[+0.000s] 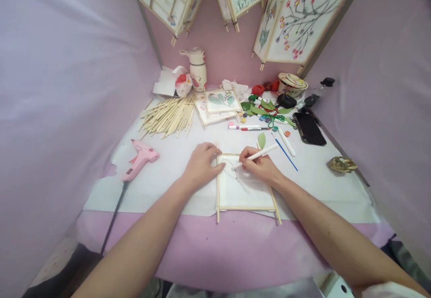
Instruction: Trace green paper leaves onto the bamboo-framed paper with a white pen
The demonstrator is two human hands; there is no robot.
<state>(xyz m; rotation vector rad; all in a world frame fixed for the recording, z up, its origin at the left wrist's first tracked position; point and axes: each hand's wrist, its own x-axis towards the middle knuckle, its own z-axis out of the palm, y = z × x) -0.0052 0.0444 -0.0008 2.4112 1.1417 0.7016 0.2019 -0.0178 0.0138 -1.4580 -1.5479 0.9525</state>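
Observation:
A white panel in a thin wooden stick frame (245, 194) lies flat near the table's front edge. Dark outlines of a branch and leaf shape (232, 172) mark its upper left. My right hand (261, 165) is closed around a white marker pen (261, 153), its tip at the drawn lines. My left hand (203, 163) rests at the frame's upper left corner, thumb and fingers apart, the thumb over the panel. Just beyond the right hand lies a green leaf (261, 140). A blue paintbrush (285, 153) and another white pen (286, 142) lie to its right.
A pink glue gun (141, 157) with a dark cord lies left. Behind are wooden sticks (171, 114), painted panels (222, 102), a bottle (198, 71) and green leaves (257, 109). A phone (310, 128) and a coiled bundle (342, 164) lie right. Painted lanterns (303, 26) hang above.

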